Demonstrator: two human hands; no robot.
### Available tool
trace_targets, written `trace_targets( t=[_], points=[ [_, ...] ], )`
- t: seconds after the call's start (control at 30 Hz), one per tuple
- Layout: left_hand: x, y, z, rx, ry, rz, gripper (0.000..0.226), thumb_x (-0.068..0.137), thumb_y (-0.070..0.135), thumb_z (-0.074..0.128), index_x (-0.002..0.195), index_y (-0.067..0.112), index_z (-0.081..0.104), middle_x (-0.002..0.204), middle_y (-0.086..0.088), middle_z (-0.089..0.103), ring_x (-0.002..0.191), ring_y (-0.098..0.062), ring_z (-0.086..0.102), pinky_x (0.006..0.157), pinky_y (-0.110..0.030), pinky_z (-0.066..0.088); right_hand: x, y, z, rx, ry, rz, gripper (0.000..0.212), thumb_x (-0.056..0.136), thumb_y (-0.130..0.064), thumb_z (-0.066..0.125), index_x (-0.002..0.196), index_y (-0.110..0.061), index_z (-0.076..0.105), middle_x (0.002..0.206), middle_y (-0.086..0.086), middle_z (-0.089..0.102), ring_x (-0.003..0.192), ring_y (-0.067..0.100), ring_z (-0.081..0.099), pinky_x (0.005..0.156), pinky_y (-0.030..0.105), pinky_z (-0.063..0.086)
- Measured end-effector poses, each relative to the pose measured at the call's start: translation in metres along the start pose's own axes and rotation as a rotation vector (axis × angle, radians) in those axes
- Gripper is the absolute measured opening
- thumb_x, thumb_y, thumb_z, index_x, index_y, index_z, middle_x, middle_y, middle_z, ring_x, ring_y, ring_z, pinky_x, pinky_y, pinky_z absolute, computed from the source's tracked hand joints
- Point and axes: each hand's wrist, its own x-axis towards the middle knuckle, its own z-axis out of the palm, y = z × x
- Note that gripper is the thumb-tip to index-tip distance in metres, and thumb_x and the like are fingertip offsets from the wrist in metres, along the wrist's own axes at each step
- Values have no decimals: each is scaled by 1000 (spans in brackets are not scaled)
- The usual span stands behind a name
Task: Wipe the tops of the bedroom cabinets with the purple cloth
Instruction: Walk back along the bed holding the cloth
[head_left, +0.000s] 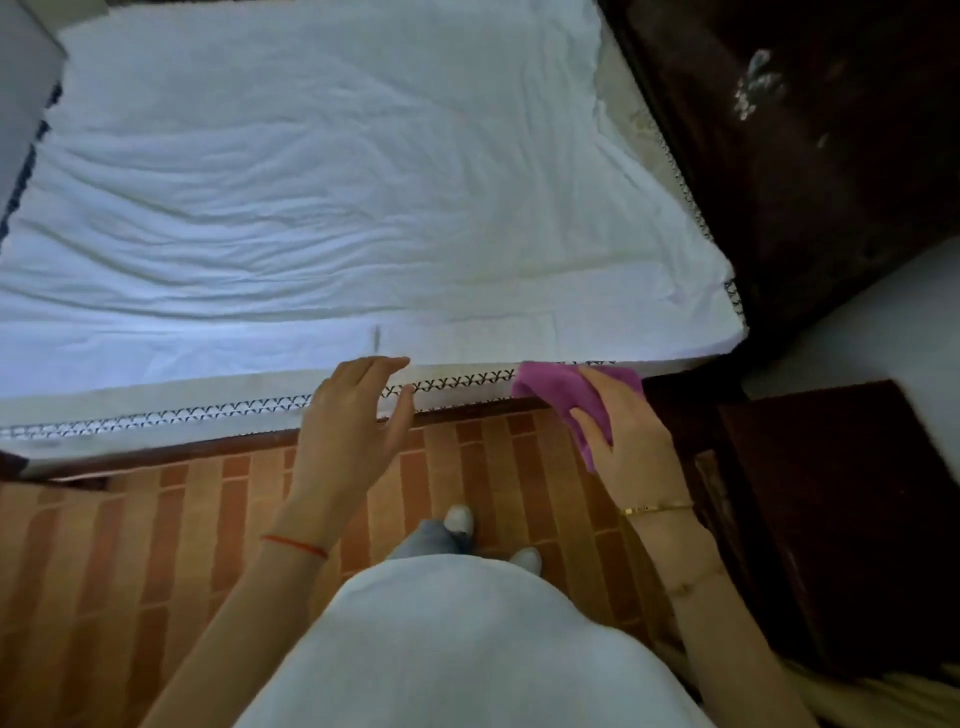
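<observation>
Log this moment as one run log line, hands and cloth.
right hand: grips purple cloth | left hand: open, empty, by bed edge | dark cabinet: not yet touched

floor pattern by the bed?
Orange-brown brick-style floor, staggered rectangles with pale lines between them; it shows in the head view.

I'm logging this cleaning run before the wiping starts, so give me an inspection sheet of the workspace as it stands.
Surface: dark wooden bedside cabinet at right, top not yet touched by the cloth.
Job's things: purple cloth, bunched in the right hand, in front of the bed edge.
Clutter: nothing seen on the cabinet top.
Grippers: right hand grips the cloth; left hand empty, fingers spread near the mattress edge.
Cables: nothing seen.
Surroundings: bed with wrinkled white sheet, dark headboard at upper right, brick-pattern floor.
</observation>
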Motion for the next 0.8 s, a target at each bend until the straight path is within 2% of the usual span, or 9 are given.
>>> trace_targets(
  t=[0.1, 0.27, 0.5, 0.63, 0.8],
  points=[
    [-26, -42, -28, 12, 68, -141, 34, 92, 30, 53, 120, 15, 63, 115, -3, 66, 107, -22, 59, 87, -39, 51, 23, -39, 32, 11, -105, -128, 44, 93, -24, 56, 134, -11, 49, 122, 8, 62, 111, 24, 60, 99, 34, 47],
    [-76, -119, -78, 78, 223, -340, 27, 90, 21, 61, 115, 15, 67, 108, -5, 68, 100, -25, 62, 77, -35, 51, 51, -123, 96, 52, -242, -330, 44, 95, -24, 52, 137, -12, 46, 127, 9, 59, 114, 25, 57, 101, 36, 43],
    [-153, -237, -170, 195, 341, -556, 27, 90, 19, 61, 116, 15, 66, 113, -2, 67, 99, -24, 62, 78, -37, 55, 63, -282, 206, 109, -416, -537, 45, 96, -30, 48, 139, -16, 45, 130, 9, 56, 114, 26, 55, 99, 40, 46],
    [-186, -287, -212, 255, 410, -712, 26, 90, 18, 64, 115, 14, 67, 110, -5, 67, 93, -24, 63, 75, -39, 55, 65, -364, 257, 133, -502, -673, 43, 96, -32, 47, 137, -17, 46, 125, 7, 58, 111, 23, 56, 93, 36, 48],
    [-213, -348, -240, 267, 441, -858, 27, 93, 24, 58, 119, 17, 65, 114, -2, 66, 102, -19, 61, 80, -40, 56, 76, -444, 317, 117, -586, -819, 42, 95, -30, 50, 136, -19, 47, 122, 6, 60, 109, 23, 58, 91, 35, 48]
  ],
)
